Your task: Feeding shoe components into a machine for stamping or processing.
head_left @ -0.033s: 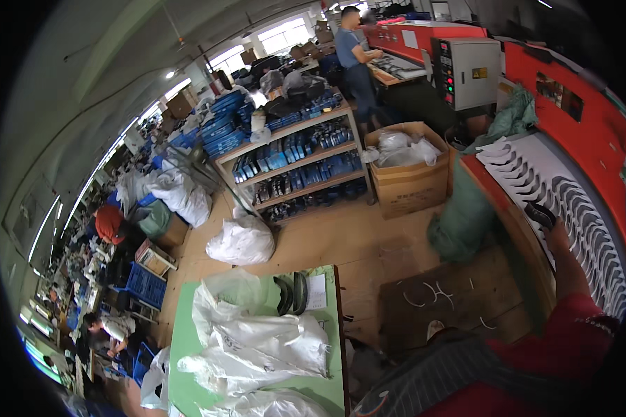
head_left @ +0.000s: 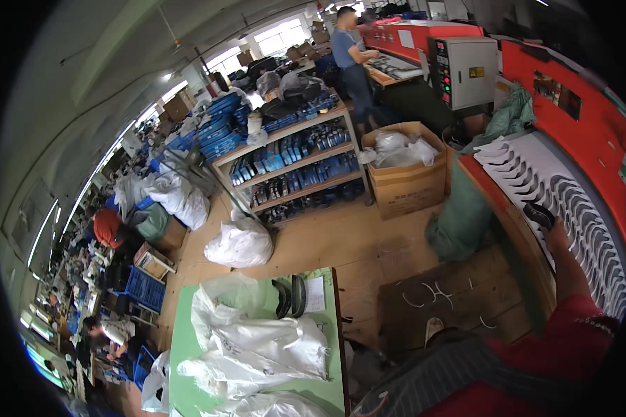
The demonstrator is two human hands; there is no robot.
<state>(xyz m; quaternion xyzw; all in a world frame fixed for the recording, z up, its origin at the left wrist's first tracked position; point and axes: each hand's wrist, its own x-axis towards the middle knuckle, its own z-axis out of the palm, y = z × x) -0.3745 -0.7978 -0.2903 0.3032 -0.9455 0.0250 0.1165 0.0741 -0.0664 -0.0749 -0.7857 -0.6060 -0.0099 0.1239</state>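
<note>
In the head view, at three o'clock, the right hand (head_left: 556, 238) seemingly pinches a glossy black curved piece (head_left: 538, 215) between its fingers, by rows of white crescent-shaped strips (head_left: 583, 226); the left hand's fingers I cannot tell.

Your right arm (head_left: 569, 273) comes in from the lower right, its red sleeve (head_left: 579, 318) pushed out toward the bare forearm, which slants up and slightly left. Your right grip (head_left: 556, 233) is closed at its far end, individual fingers hard to make out.
</note>
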